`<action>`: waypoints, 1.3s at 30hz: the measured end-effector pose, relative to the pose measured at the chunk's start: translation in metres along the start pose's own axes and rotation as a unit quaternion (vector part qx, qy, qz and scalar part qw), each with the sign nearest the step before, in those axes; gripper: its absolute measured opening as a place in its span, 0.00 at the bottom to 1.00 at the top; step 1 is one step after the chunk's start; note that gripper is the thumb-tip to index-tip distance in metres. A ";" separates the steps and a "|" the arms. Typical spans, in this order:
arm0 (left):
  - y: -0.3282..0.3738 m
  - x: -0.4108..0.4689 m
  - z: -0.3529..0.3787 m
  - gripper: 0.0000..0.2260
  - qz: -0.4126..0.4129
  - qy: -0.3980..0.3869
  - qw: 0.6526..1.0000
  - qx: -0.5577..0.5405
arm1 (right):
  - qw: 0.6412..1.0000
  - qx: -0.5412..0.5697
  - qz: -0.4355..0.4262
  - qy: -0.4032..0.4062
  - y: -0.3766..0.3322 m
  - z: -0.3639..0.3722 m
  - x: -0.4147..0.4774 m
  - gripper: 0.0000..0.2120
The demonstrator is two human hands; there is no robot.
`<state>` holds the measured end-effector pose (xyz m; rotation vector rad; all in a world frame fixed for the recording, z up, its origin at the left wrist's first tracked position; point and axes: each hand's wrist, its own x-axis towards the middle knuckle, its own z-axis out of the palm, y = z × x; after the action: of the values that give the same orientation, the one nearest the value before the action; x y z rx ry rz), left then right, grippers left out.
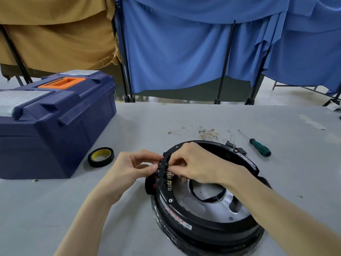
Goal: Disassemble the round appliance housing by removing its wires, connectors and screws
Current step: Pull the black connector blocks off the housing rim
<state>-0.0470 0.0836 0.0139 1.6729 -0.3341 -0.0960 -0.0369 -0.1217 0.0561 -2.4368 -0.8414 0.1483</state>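
My left hand [132, 169] pinches the rim of the round housing [203, 226] from outside, while my right hand [199, 163] clamps its fingers on one brass connector [169, 182] inside (better to pull it straight off, without twisting). The housing lies flat on the bench [129, 200] before me, open side up; the connector row runs along its left rim.

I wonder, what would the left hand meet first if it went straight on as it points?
The housing's black rim, seemingly already touched by the left hand; the right hand lies beyond.

Toolbox [55, 122] and tape roll [101, 157] block the left — loose wires [208, 133], screwdriver [258, 144] behind housing [206, 235], bare table [55, 209] near-left
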 end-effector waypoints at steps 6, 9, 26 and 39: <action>-0.002 -0.001 0.003 0.10 0.015 0.012 1.000 -0.013 | 0.996 -0.086 -0.007 0.010 -0.004 0.004 0.002 0.10; -0.003 -0.002 0.005 0.09 0.026 0.029 0.999 -0.002 | 0.997 -0.080 -0.009 0.022 -0.004 0.006 0.000 0.10; -0.003 -0.003 0.015 0.10 0.038 0.069 0.997 0.026 | 0.996 -0.032 -0.003 0.085 0.001 0.014 0.004 0.06; -0.004 -0.003 0.011 0.08 0.054 0.063 0.996 0.036 | 0.984 -0.160 0.016 0.075 -0.001 0.025 0.010 0.02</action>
<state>-0.0523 0.0747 0.0080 1.7196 -0.3362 0.1028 -0.0365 -0.1038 0.0368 -2.7193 -0.8087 -0.1710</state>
